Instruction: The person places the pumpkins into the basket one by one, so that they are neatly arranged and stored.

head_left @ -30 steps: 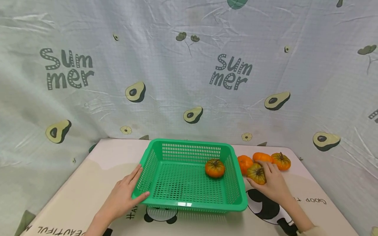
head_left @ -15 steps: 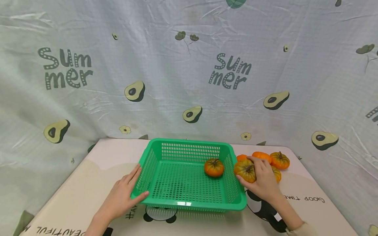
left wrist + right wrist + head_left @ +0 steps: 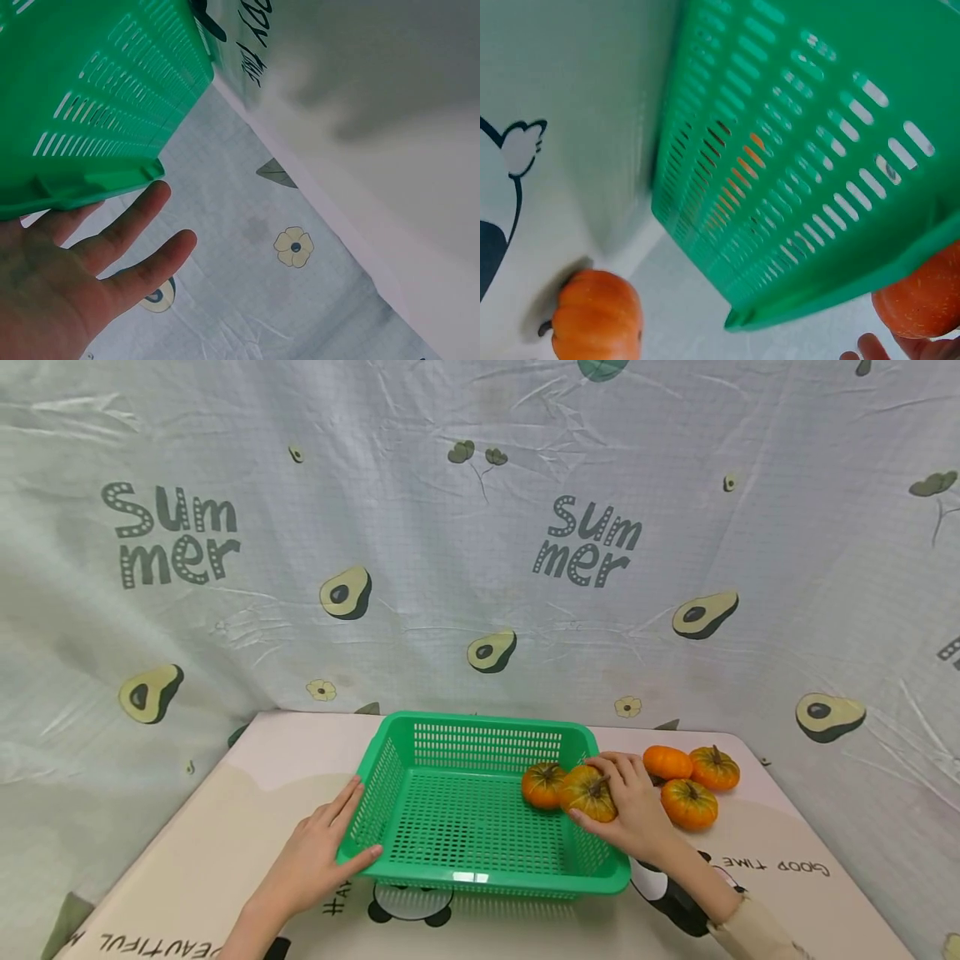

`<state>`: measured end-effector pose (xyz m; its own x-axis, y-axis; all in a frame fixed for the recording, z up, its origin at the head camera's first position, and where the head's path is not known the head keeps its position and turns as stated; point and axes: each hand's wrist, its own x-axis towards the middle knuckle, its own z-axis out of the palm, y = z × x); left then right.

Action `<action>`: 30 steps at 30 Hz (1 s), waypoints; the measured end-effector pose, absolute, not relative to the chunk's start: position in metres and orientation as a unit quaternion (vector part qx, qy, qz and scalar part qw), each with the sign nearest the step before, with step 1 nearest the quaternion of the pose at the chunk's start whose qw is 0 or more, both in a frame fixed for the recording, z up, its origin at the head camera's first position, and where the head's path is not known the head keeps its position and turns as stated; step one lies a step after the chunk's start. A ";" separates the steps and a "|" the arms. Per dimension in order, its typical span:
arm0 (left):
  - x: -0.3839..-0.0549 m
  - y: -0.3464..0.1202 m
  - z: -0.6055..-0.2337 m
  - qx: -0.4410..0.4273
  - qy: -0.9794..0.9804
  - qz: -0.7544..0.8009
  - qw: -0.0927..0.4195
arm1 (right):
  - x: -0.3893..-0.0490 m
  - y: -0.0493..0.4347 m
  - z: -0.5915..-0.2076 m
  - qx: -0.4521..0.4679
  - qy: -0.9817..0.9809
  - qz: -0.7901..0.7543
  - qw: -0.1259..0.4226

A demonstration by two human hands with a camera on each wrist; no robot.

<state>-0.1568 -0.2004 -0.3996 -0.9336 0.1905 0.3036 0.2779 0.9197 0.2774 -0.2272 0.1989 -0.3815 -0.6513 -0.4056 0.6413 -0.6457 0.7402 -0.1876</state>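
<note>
A green plastic basket (image 3: 480, 878) stands on the table, with one orange-green pumpkin (image 3: 538, 785) in its right part. My right hand (image 3: 633, 806) grips another mottled pumpkin (image 3: 587, 793) between thumb and fingers, over the basket's right side. In the right wrist view this pumpkin (image 3: 922, 296) shows beyond the rim, with only fingertips (image 3: 874, 346) of the hand visible below it. My left hand (image 3: 311, 860) rests at the basket's left rim, thumb over the front corner. The left wrist view shows its fingers (image 3: 124, 236) extended and spread along the rim.
Right of the basket lie an orange pumpkin (image 3: 667, 762) and two orange-green pumpkins, one farther back (image 3: 715, 768) and one nearer (image 3: 689, 804). A printed cloth (image 3: 420, 677) hangs behind the table (image 3: 225, 827).
My right hand has lifted the mottled pumpkin from the group on the right and carried it left, over the basket's right wall. My left hand has stayed at the rim.
</note>
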 end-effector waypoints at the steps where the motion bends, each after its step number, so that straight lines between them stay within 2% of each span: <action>1: -0.157 -0.200 -0.399 -0.120 -0.970 -0.159 0.136 | -0.228 0.198 -0.382 0.299 -0.887 0.200 0.290; 8: -0.156 -0.199 -0.400 -0.122 -0.969 -0.163 0.137 | -0.233 0.193 -0.385 0.320 -0.894 0.179 0.258; 18: -0.157 -0.199 -0.399 -0.123 -0.969 -0.168 0.135 | -0.242 0.186 -0.383 0.367 -0.899 0.160 0.175; 30: -0.156 -0.200 -0.396 -0.128 -0.968 -0.170 0.133 | -0.247 0.179 -0.384 0.386 -0.905 0.118 0.135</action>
